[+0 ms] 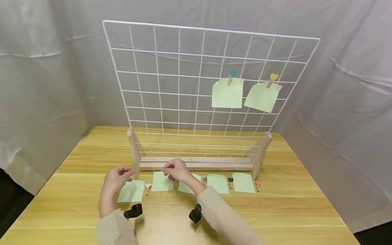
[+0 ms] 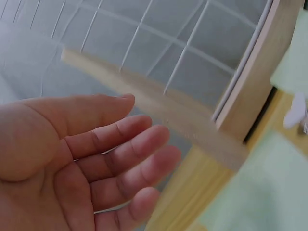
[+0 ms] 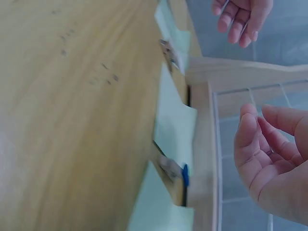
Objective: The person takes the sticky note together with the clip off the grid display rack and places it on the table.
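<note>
My left hand (image 1: 117,180) hovers above the leftmost pale green sticky note (image 1: 131,193), its fingers loosely bent and holding nothing in the left wrist view. Over the second sticky note (image 1: 157,183) is my right hand (image 1: 177,170), thumb and fingers curved towards each other with nothing visible between them. Between those two notes lies a clothespin with a white heart (image 1: 148,185). A blue-topped clothespin (image 3: 186,175) lies beside the second note in the right wrist view; my right hand hides it in the head view.
A white wire grid (image 1: 179,74) stands in a wooden base (image 1: 220,166). Two notes (image 1: 227,97) hang on it from teal (image 1: 233,72) and yellow (image 1: 274,77) heart clothespins. More notes (image 1: 243,182) lie along the base, with green (image 1: 231,182) and orange (image 1: 258,184) clothespins among them.
</note>
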Motion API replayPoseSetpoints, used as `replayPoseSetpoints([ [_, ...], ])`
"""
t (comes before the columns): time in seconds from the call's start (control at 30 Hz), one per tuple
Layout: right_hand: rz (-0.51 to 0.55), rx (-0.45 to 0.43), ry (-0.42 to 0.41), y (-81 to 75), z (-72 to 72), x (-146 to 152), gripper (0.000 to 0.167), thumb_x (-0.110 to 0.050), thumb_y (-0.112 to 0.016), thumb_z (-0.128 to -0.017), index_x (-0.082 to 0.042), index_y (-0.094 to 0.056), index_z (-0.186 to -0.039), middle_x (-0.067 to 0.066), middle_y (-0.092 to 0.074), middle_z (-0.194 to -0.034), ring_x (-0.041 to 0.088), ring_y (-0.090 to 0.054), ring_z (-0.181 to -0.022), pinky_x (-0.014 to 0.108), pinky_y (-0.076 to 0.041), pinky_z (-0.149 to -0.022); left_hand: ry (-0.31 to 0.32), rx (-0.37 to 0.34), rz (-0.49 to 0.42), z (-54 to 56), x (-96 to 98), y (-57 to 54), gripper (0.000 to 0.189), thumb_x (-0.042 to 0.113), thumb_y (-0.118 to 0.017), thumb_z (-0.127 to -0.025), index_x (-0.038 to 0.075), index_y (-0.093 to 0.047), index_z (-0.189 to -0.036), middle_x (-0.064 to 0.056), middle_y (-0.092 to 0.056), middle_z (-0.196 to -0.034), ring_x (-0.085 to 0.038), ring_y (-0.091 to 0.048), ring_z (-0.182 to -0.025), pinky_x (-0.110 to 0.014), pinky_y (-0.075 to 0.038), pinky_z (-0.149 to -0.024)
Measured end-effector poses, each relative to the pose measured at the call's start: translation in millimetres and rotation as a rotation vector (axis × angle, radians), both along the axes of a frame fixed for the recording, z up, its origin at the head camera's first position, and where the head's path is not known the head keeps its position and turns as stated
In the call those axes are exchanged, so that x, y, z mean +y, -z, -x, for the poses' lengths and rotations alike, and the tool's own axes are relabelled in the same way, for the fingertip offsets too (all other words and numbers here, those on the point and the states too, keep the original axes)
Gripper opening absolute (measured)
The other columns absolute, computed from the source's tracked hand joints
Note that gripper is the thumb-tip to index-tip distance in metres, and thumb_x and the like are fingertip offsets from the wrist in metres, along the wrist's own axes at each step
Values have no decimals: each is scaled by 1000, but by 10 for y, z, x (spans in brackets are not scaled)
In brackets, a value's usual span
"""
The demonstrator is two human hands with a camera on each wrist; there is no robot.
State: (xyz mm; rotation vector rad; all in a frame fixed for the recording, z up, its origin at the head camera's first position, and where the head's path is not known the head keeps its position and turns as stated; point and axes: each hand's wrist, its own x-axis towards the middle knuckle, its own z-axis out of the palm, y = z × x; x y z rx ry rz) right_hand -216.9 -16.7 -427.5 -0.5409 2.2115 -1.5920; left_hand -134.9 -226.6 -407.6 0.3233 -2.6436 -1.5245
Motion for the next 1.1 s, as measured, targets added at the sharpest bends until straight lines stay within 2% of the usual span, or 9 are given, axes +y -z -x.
replayPoseSetpoints([
  [0.13, 31, -8, 42, -79, 41, 92, 15, -8, -60, -85, 7, -64, -89, 22, -60, -74, 12, -51, -41, 40, -50, -47, 15, 44, -33, 77, 106, -35, 28, 14, -54, -88, -10, -57, -103, -18, -62, -85, -24, -61, -71, -30, -44, -64],
  [0.23, 57, -8, 54, -123, 75, 153, 15, -8, -60, -85, 6, -64, -89, 19, -60, -71, 12, -52, -42, 37, -50, -46, 42, 57, -25, 114, 197, -95, 29, 15, -53, -89, -9, -57, -105, -17, -62, -85, -24, -61, -73, -31, -44, -65],
  [0.4, 79, 7, 43, -357, 8, 282, 19, -4, -57, -86, 14, -60, -93, 25, -58, -74, 15, -53, -45, 34, -51, -49, 84, 96, -16, 200, 374, -167, 25, 14, -54, -89, -7, -59, -102, -16, -61, -86, -27, -61, -74, -28, -44, -62],
  [0.47, 92, 11, 39, -391, 17, 327, 21, -4, -56, -87, 15, -59, -96, 26, -58, -76, 14, -53, -45, 34, -51, -49, 104, 119, -14, 239, 433, -186, 24, 13, -55, -88, -6, -59, -101, -16, -61, -85, -27, -61, -74, -30, -45, -63],
  [0.57, 115, 18, 41, -315, 111, 385, 23, -6, -58, -86, 14, -59, -97, 24, -58, -75, 13, -53, -45, 28, -49, -45, 132, 150, 2, 285, 509, -216, 21, 12, -55, -88, -5, -61, -99, -13, -62, -83, -27, -62, -71, -31, -46, -62],
  [0.63, 124, 47, 50, -299, 149, 426, 22, -7, -58, -87, 12, -60, -96, 27, -58, -78, 12, -53, -44, 27, -48, -44, 151, 173, 16, 304, 561, -243, 20, 11, -55, -88, -5, -61, -98, -12, -62, -81, -27, -62, -70, -32, -47, -61],
  [0.83, 146, 126, 99, -414, 167, 547, 19, -7, -56, -87, 11, -62, -91, 16, -60, -70, 11, -54, -45, 28, -49, -45, 194, 225, 43, 391, 735, -311, 17, 10, -55, -87, -3, -63, -95, -9, -63, -78, -26, -61, -68, -29, -45, -57],
  [1.0, 126, 154, 105, -524, 178, 668, 18, -7, -56, -87, 9, -62, -90, 16, -60, -71, 13, -54, -47, 29, -50, -46, 219, 246, 49, 441, 884, -392, 16, 10, -55, -87, -2, -63, -92, -11, -62, -74, -20, -58, -63, -27, -42, -53],
  [1.1, 100, 179, 108, -567, 191, 747, 16, -5, -56, -87, 9, -63, -91, 11, -60, -68, 16, -55, -47, 31, -50, -46, 234, 256, 59, 462, 960, -438, 14, 11, -56, -86, 0, -64, -90, -8, -61, -71, -20, -56, -62, -28, -42, -53],
])
